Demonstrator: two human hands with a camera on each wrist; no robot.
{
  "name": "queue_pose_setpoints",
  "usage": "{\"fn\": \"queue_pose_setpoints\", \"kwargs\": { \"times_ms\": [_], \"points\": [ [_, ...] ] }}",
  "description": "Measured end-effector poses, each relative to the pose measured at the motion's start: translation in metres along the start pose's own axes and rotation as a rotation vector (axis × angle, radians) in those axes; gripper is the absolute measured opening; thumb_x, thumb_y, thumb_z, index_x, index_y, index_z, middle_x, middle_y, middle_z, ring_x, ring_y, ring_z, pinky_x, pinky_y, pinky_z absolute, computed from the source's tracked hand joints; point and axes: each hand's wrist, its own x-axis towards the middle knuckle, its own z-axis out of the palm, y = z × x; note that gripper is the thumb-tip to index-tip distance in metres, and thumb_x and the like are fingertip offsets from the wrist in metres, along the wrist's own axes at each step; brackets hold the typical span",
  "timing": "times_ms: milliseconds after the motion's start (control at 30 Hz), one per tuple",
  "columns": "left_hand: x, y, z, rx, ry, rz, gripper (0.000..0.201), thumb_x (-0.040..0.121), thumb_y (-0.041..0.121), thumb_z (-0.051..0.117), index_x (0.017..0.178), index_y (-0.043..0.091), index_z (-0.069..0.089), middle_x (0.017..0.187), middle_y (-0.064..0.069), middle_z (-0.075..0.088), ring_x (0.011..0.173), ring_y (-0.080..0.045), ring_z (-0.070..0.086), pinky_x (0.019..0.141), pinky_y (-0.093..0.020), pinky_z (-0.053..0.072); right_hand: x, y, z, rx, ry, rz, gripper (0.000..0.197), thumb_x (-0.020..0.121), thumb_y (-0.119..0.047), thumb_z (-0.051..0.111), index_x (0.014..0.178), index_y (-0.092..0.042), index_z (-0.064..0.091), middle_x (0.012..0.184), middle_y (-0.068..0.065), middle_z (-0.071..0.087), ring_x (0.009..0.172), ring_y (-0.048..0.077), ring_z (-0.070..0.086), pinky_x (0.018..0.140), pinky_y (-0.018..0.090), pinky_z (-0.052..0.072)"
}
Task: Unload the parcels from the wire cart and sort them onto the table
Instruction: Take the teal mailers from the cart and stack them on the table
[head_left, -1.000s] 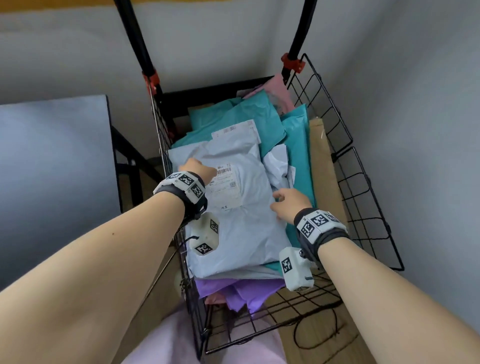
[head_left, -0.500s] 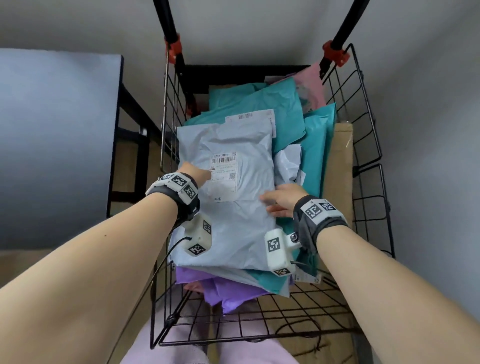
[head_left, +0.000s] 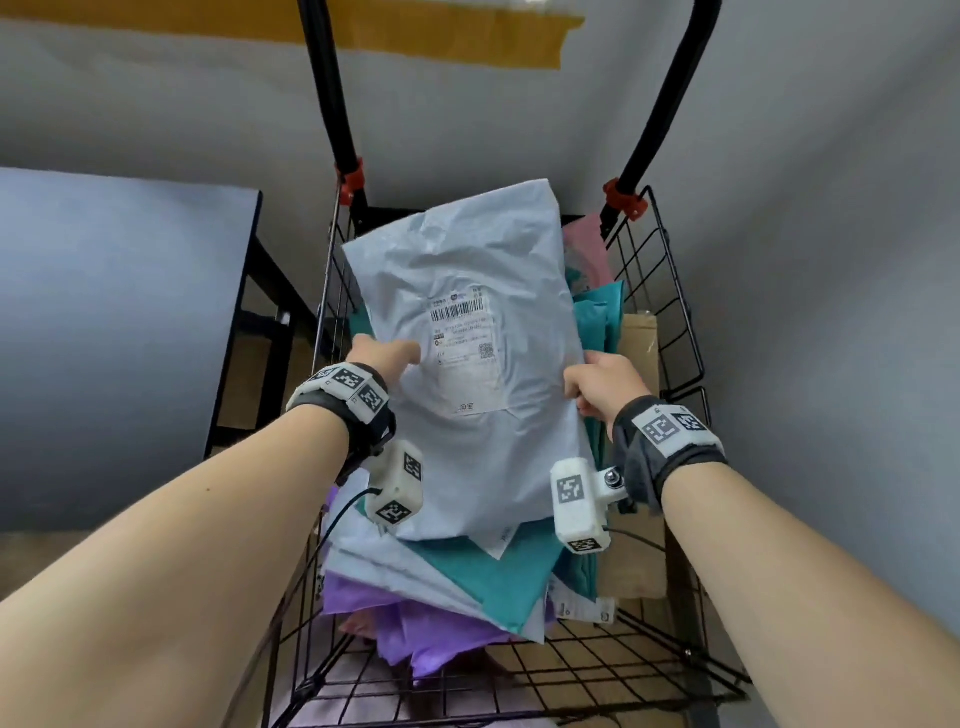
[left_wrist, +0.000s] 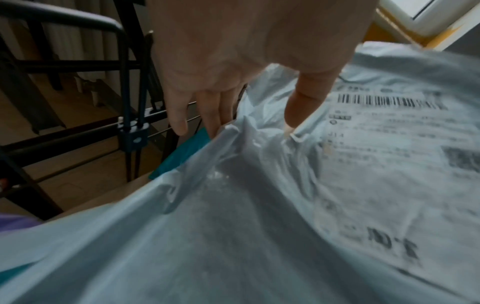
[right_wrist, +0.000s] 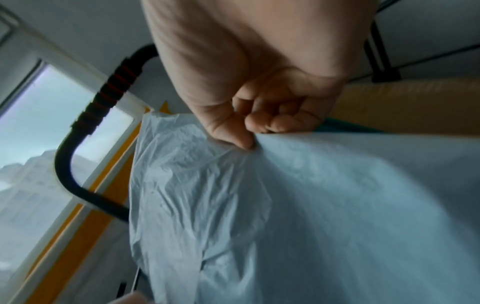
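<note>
the bench (head_left: 119, 312) stands left of the wire cart (head_left: 670, 332). the left hand (head_left: 382, 356) pinches the grey parcel (head_left: 467, 374) by its left edge, the right hand (head_left: 605, 382) clamps its right edge, holding it above the teal parcels (head_left: 498, 577) in the cart.

Plain indoor room, parcel-sorting spot: wire cart (head_left: 670, 291) full of mailers, bare grey walls, window (right_wrist: 33, 127), table (head_left: 119, 291).

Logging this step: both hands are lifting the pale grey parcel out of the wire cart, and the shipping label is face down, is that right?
Not quite. The shipping label faces up toward the person, as the head view shows. The rest holds: the left hand and right hand each hold an edge of the pale grey parcel above the wire cart.
</note>
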Motion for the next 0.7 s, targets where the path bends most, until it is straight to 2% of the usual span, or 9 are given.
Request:
{"fn": "queue_pose_setpoints", "kwargs": {
  "times_ms": [67,133,167,233,400,500,533,633,700],
  "points": [
    [-0.01,0.01,-0.007,-0.016,-0.031,0.031,0.057,0.083,0.023,0.061,0.132,0.0,0.042,0.108,-0.013,0.051,0.086,-0.026,0.048,0.065,-0.03,0.039,-0.003,-0.004,-0.01,0.065,0.049,0.007,0.025,0.073,0.011,0.042,0.062,-0.009,0.052,0.057,0.005,0.037,0.044,0.017,0.026,0.043,0.02,0.025],
    [-0.023,0.019,-0.017,-0.076,-0.048,0.075,0.03,0.082,0.021,0.061,0.105,0.002,0.06,0.09,-0.012,0.052,0.075,-0.026,0.047,0.061,-0.028,0.037,-0.007,-0.009,-0.017,0.109,0.093,0.005,0.024,0.073,0.011,0.041,0.066,-0.009,0.053,0.057,0.004,0.035,0.045,0.017,0.025,0.044,0.02,0.023],
    [-0.029,0.023,-0.022,-0.101,-0.056,0.081,0.017,0.082,0.02,0.059,0.087,0.004,0.059,0.077,-0.01,0.047,0.066,-0.024,0.044,0.059,-0.028,0.034,-0.01,-0.013,-0.02,0.13,0.114,0.002,0.024,0.073,0.011,0.041,0.068,-0.009,0.054,0.057,0.004,0.036,0.045,0.017,0.025,0.045,0.02,0.023],
    [-0.042,0.03,-0.034,-0.135,-0.069,0.094,0.014,0.08,0.017,0.055,0.071,0.009,0.049,0.063,-0.006,0.035,0.052,-0.021,0.034,0.055,-0.024,0.028,-0.016,-0.023,-0.024,0.164,0.148,-0.008,0.022,0.072,0.01,0.042,0.068,-0.009,0.054,0.057,0.005,0.037,0.045,0.018,0.028,0.047,0.022,0.025],
    [-0.067,0.04,-0.062,-0.13,-0.038,0.184,0.018,0.082,0.013,0.056,0.066,0.01,0.047,0.045,-0.003,0.031,0.034,-0.016,0.026,0.038,-0.015,0.018,-0.034,-0.057,-0.018,0.258,0.168,-0.078,0.027,0.074,0.01,0.044,0.064,-0.011,0.055,0.052,0.005,0.037,0.046,0.019,0.03,0.048,0.025,0.027],
    [-0.082,0.036,-0.081,-0.208,0.08,0.262,0.021,0.069,0.016,0.066,0.085,0.007,0.054,0.056,-0.003,0.039,0.044,-0.016,0.034,0.042,-0.019,0.025,-0.042,-0.074,-0.006,0.287,0.145,-0.118,0.029,0.075,0.007,0.048,0.06,-0.017,0.056,0.05,0.004,0.04,0.045,0.019,0.034,0.048,0.026,0.032],
    [-0.086,0.032,-0.088,-0.258,0.123,0.282,0.019,0.072,0.013,0.066,0.087,0.007,0.057,0.059,-0.003,0.045,0.048,-0.017,0.039,0.043,-0.02,0.029,-0.044,-0.078,0.0,0.29,0.112,-0.131,0.028,0.077,0.006,0.048,0.06,-0.015,0.054,0.052,0.004,0.041,0.045,0.018,0.035,0.048,0.025,0.033],
    [-0.096,0.017,-0.113,-0.318,0.233,0.305,0.005,0.078,0.007,0.063,0.075,0.008,0.059,0.064,-0.004,0.053,0.054,-0.018,0.047,0.047,-0.022,0.035,-0.052,-0.091,0.021,0.337,0.019,-0.114,0.028,0.082,0.005,0.047,0.06,-0.013,0.046,0.047,0.0,0.043,0.038,0.012,0.037,0.043,0.018,0.033],
    [-0.101,0.004,-0.131,-0.337,0.297,0.307,0.017,0.078,0.007,0.063,0.065,0.013,0.055,0.06,-0.002,0.049,0.051,-0.015,0.043,0.045,-0.021,0.033,-0.059,-0.1,0.038,0.396,-0.011,-0.112,0.028,0.077,0.007,0.045,0.057,-0.012,0.044,0.035,-0.003,0.041,0.028,0.01,0.035,0.041,0.015,0.032]
  ]
}}
